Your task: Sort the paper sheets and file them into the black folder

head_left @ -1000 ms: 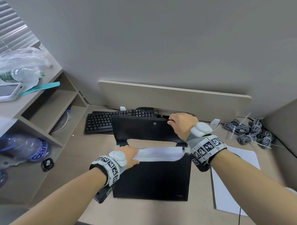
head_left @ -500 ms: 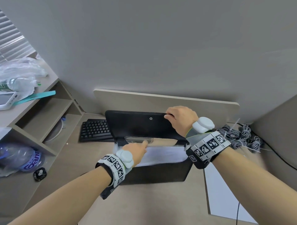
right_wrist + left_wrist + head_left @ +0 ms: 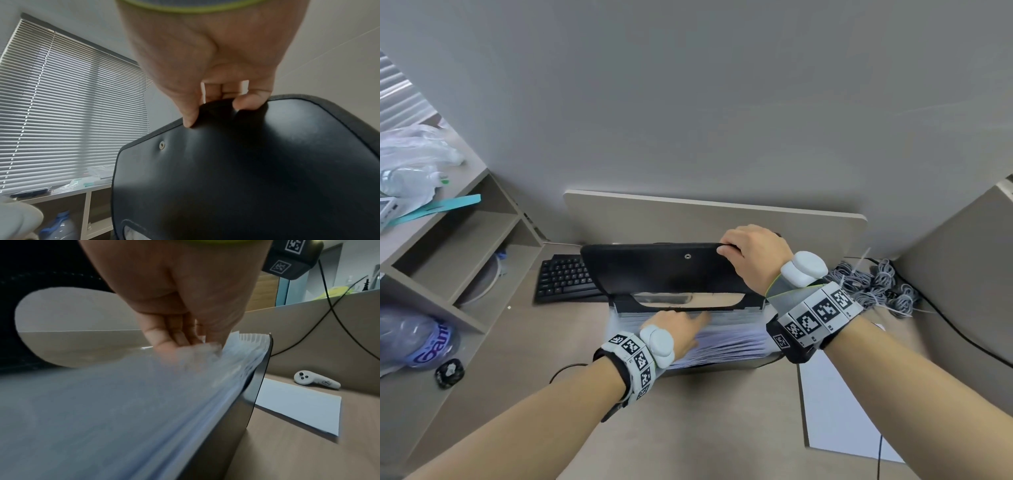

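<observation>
The black folder [image 3: 654, 270] stands upright on the desk with its flap raised. My right hand [image 3: 727, 248] pinches the flap's top edge, thumb in front and fingers behind, as the right wrist view shows: right hand [image 3: 218, 112], black folder [image 3: 246, 170]. Below the flap the fanned white pockets [image 3: 732, 339] lie open. My left hand [image 3: 698, 318] reaches over them with straight fingers whose tips press into the pockets [image 3: 123, 402] near the flap; left hand [image 3: 174, 345]. A white paper sheet [image 3: 839, 411] lies flat on the desk to the folder's right, also visible as paper sheet [image 3: 298, 407].
A black keyboard [image 3: 565, 277] lies behind the folder on the left. Grey coiled cables [image 3: 869, 287] sit at the back right. A shelf unit [image 3: 448, 246] with a water bottle [image 3: 410, 339] stands on the left. A white controller [image 3: 314, 381] rests beyond the sheet.
The folder has tipped up from lying flat to standing, flap lifted by my right hand. My left hand slid from the pockets' left edge toward their middle.
</observation>
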{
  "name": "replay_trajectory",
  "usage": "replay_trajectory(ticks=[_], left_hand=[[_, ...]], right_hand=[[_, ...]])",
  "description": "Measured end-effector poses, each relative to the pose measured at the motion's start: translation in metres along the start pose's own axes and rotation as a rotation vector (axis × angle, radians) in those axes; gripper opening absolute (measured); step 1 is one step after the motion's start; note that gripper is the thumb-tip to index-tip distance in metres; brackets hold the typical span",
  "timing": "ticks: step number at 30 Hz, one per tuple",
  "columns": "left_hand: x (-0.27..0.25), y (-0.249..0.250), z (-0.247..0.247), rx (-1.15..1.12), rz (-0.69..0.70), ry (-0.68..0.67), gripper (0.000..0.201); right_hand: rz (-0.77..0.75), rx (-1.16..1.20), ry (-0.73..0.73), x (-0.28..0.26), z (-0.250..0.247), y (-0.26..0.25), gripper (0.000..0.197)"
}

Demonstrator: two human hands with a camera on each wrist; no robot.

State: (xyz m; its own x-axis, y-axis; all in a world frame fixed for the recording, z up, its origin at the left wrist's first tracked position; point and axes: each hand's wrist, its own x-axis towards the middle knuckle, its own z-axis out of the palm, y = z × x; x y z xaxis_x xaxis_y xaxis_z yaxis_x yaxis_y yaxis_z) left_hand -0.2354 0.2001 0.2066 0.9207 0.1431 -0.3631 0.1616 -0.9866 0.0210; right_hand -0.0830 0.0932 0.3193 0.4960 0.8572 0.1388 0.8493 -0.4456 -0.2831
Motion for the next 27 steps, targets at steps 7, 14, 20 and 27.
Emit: replay_trajectory(ticks=[7, 14, 20, 27], left_hand=[[0.003, 0.009, -0.001, 0.104, 0.037, 0.001, 0.05], [0.005, 0.016, -0.003, 0.133, 0.076, 0.029, 0.034], [0.004, 0.019, -0.007, 0.216, 0.226, 0.05, 0.033], [0.007, 0.032, -0.018, 0.214, 0.12, -0.05, 0.047]], right_hand=[[-0.009, 0.006, -0.008, -0.005, -0.001, 0.004, 0.025], [-0.01, 0.016, -0.027, -0.008, -0.003, 0.005, 0.025], [-0.018, 0.024, -0.034, -0.008, -0.002, 0.006, 0.026], [-0.02, 0.02, -0.032, -0.008, -0.002, 0.007, 0.025]])
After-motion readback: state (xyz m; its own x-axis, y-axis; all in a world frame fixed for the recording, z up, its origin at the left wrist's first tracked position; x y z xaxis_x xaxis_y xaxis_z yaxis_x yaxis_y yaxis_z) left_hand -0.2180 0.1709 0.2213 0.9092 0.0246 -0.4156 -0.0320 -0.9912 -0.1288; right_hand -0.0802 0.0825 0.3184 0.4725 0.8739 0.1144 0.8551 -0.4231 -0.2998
